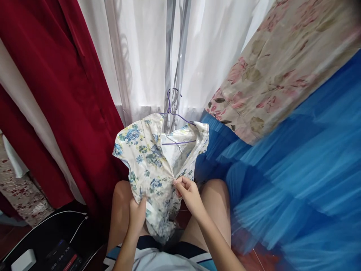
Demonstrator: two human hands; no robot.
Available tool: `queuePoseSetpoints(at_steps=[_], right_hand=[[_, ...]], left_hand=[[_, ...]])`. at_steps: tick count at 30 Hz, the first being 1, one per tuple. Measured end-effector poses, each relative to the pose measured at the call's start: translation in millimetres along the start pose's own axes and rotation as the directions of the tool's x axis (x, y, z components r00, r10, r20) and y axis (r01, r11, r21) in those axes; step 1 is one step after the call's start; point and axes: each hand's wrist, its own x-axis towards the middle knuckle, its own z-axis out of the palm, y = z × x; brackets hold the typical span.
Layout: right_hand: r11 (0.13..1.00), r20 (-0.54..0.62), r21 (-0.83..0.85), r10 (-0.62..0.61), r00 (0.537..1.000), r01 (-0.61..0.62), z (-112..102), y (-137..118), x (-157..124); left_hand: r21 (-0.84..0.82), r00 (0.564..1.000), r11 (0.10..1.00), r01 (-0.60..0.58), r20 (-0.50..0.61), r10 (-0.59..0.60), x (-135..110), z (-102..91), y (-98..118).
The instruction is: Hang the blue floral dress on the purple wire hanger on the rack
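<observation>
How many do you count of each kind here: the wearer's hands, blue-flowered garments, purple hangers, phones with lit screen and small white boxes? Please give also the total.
Hands: 2 (left hand, right hand)
Blue-flowered garment: 1
Purple hanger: 1
Phone with lit screen: 1
Small white box: 1
Total: 6

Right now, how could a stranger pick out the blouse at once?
Start at the white cloth, between the red cloth at left and the blue tulle at right. In front of its lower edge is the blouse, on a purple hanger, with the left hand and right hand on it. Blue flowers set it apart from the floral cloth at upper right, whose flowers are pink.
</observation>
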Motion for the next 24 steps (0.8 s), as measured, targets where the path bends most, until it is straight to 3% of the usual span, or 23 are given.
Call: queuePoseSetpoints(at_steps=[3, 5, 8, 10, 14, 18, 24], right_hand=[[0.997, 0.007, 0.060, 0.048, 0.999, -0.049, 1, -3, -8], [0.995, 0.026, 0.068, 0.067, 0.997, -0.069, 5, -4, -12], [0.994, 0.071, 0.066, 0.081, 0.994, -0.085, 16, -7, -13], [0.993, 0.107, 0.081, 0.080, 0.991, -0.089, 23, -7, -11], [0.990, 0.117, 0.120, 0.056, 0.991, -0.071, 25, -16, 2], [0.989, 0.006, 0.145, -0.039, 0.999, 0.038, 11, -51, 49], [0.957, -0.100, 0.228, -0.160, 0.982, 0.180, 5, -133, 141]], left_hand=[[0.219, 0.972, 0.966, -0.133, -0.160, 0.170, 15, -13.3, -8], [0.280, 0.942, 0.929, -0.242, -0.160, 0.294, 9, -9.4, -4], [0.237, 0.899, 0.868, -0.436, 0.077, 0.431, -14, 15.9, 13], [0.152, 0.855, 0.856, -0.494, 0.260, 0.448, -26, 36.7, 24], [0.138, 0.843, 0.870, -0.474, 0.356, 0.403, -25, 58.8, 36], [0.255, 0.784, 0.783, -0.568, 0.459, 0.419, -14, 55.1, 34], [0.374, 0.772, 0.705, -0.602, 0.498, 0.396, -8, 52.7, 3]])
